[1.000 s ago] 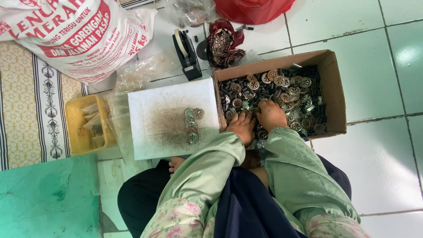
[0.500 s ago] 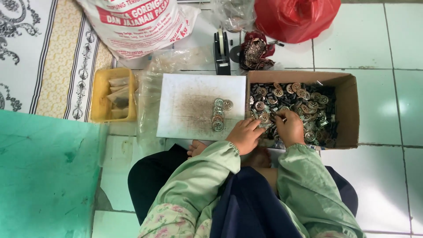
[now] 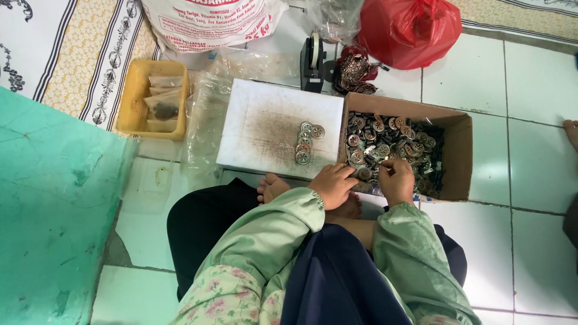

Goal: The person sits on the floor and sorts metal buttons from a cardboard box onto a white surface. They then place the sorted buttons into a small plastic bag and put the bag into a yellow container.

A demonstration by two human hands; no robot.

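A brown cardboard box (image 3: 460, 153) on the tiled floor holds several round metal pieces (image 3: 385, 141). My left hand (image 3: 333, 185) rests at the box's near left corner, fingers curled over the pieces there. My right hand (image 3: 396, 180) is just beside it inside the box's near edge, fingers bent around small pieces. Left of the box lies a white board (image 3: 265, 123) with a short row of the round pieces (image 3: 304, 141) stacked on it. What exactly each hand grips is hidden by the fingers.
A yellow tray (image 3: 138, 90) with small packets sits at the left by clear plastic bags (image 3: 208, 120). A tape dispenser (image 3: 312, 60), a red plastic bag (image 3: 409, 27) and a printed white sack (image 3: 211, 21) stand behind. A green surface (image 3: 54, 204) fills the left. Another person's foot (image 3: 571, 132) shows at the right edge.
The view has shifted, so box and board appear further right and lower. My hands stay at the box's near left corner, sorting among the pieces.
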